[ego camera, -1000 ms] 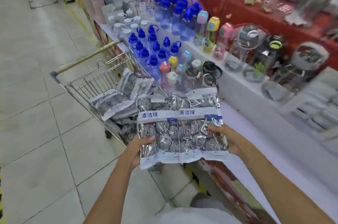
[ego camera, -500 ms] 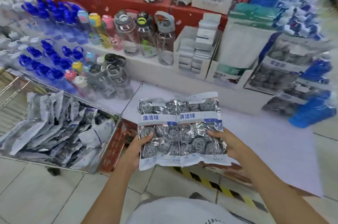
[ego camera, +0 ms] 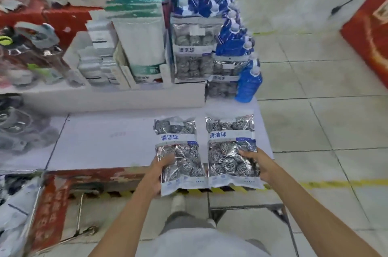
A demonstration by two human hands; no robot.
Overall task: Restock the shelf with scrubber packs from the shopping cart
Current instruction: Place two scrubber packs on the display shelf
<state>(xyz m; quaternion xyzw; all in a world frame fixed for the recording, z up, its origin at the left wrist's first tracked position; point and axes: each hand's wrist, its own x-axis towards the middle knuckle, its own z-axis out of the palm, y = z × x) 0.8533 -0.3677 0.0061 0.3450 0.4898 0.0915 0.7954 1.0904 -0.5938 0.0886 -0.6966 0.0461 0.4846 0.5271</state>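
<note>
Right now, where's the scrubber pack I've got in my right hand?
In the head view, the right-hand scrubber pack sits low and right of centre, gripped by the right hand, beside the left hand's pack and over the white shelf near its right end.

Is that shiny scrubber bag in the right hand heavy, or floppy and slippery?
Probably light: the right hand holds the right scrubber pack by one edge alone. It likely flops little, since it juts out nearly flat. The glossy film looks slippery, though the lumpy scrubbers inside should give grip.
</note>
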